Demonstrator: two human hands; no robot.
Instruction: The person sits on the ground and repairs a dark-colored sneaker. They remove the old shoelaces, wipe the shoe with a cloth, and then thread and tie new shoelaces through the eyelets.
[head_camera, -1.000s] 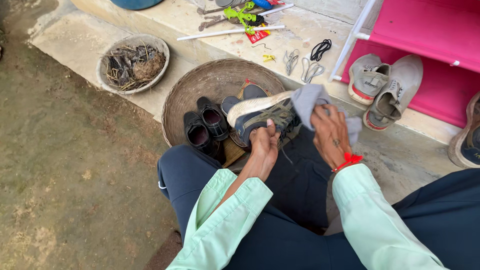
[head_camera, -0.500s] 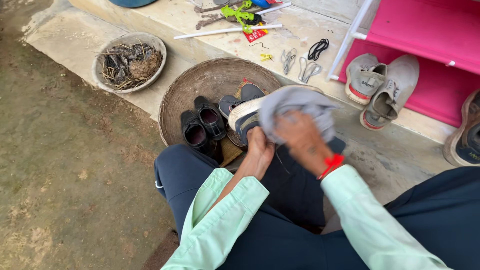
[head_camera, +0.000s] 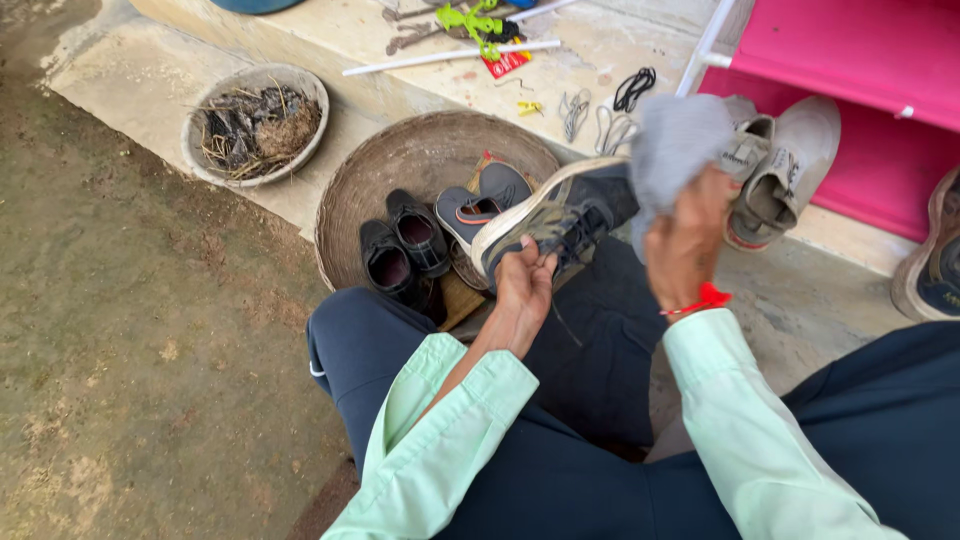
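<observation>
Grey cloth (head_camera: 672, 150) is bunched in the right hand (head_camera: 690, 245), fingers closed round it, lifted just above and to the right of a dark sneaker (head_camera: 555, 215). The left hand (head_camera: 522, 292) grips that sneaker from below, fingers curled under its side, so the pale sole edge faces up and the toe points away from the person's lap.

What could go wrong: the left hand's hold looks shallow, taken near the laces end only, so a firm push of the cloth might twist the sneaker out of the fingers and drop it toward the basket. A loose lace hangs below the left hand and could catch on the fingers. The cloth is wadded, and a trailing corner might drag over dirt and smear it back on.

Just beyond the left hand lies a wide woven basket (head_camera: 400, 165). In it sit a pair of small black shoes (head_camera: 405, 248) side by side, openings up, and beside them a grey shoe with an orange lining (head_camera: 480, 200), partly under the held sneaker. Farther to the left of that hand a smaller round bowl (head_camera: 255, 85) holds dry twigs and debris. Past the right hand, a pair of worn beige sneakers (head_camera: 785, 175) rests against a pink shelf (head_camera: 860, 50), with loose laces (head_camera: 600, 115) on the concrete step (head_camera: 400, 45).
</observation>
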